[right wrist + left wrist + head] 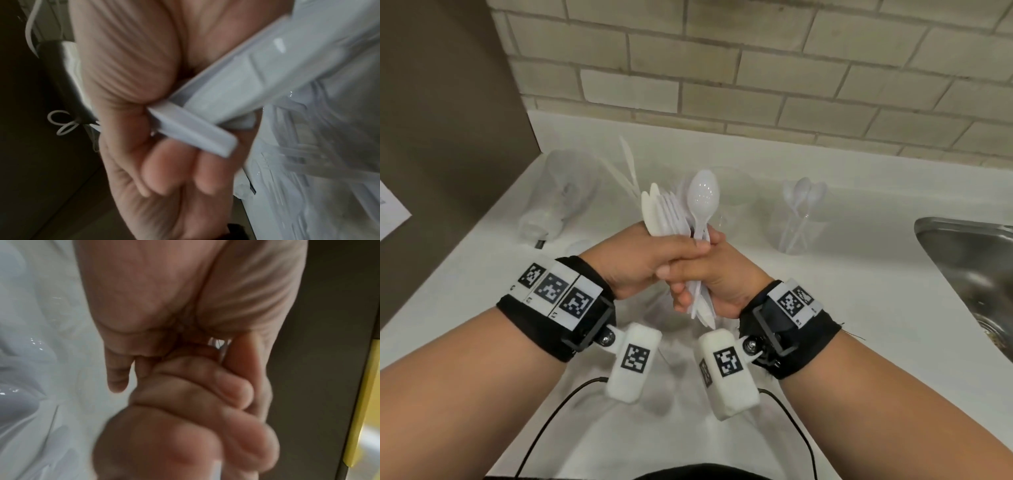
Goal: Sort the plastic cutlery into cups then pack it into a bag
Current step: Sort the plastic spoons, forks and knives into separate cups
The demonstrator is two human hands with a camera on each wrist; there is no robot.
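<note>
Nearest the head camera, the left hand (640, 263) and right hand (717, 284) meet over the white table (859, 308), each grip closed round the handles of one mixed bundle of plastic cutlery (678, 212), apparently gathered into a single stack for sorting or bagging. The bundle's long axis runs near upright, tilted slightly away, with a spoon bowl (703, 196) and fork heads pointing up and the handle ends emerging below the right hand. Beyond stand a clear cup holding spoons (799, 222), another clear cup (732, 192), and a toppled cup (551, 209) at left.
</note>
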